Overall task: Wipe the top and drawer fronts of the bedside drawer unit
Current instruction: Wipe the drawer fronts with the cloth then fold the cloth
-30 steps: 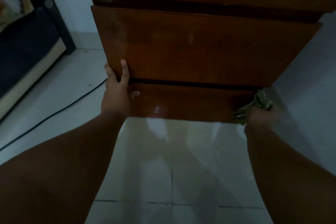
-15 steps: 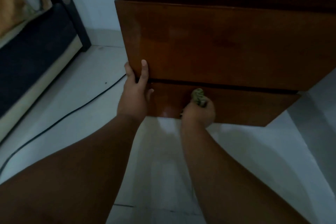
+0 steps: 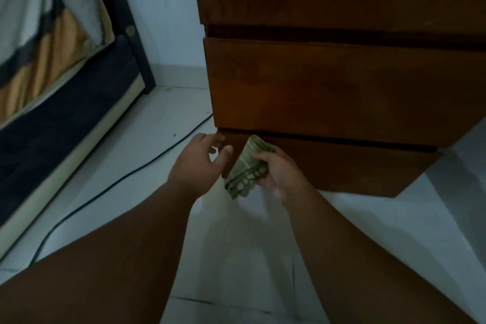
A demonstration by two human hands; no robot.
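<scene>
A glossy brown wooden drawer unit (image 3: 342,87) fills the upper right, with three drawer fronts stacked. My right hand (image 3: 281,171) grips a folded green patterned cloth (image 3: 246,168) held against the left end of the bottom drawer front (image 3: 342,166). My left hand (image 3: 197,163) hovers just left of the unit's lower left corner, fingers loosely curled and apart, holding nothing. The top of the unit is out of view.
A bed with a dark frame (image 3: 65,123) and striped bedding (image 3: 39,34) stands at the left. A black cable (image 3: 110,187) runs across the white tiled floor (image 3: 249,244) toward the unit. A pale wall (image 3: 168,21) lies behind.
My right hand swept the cloth from the right end of the bottom drawer to its left end. My left hand came off the middle drawer's corner and dropped lower.
</scene>
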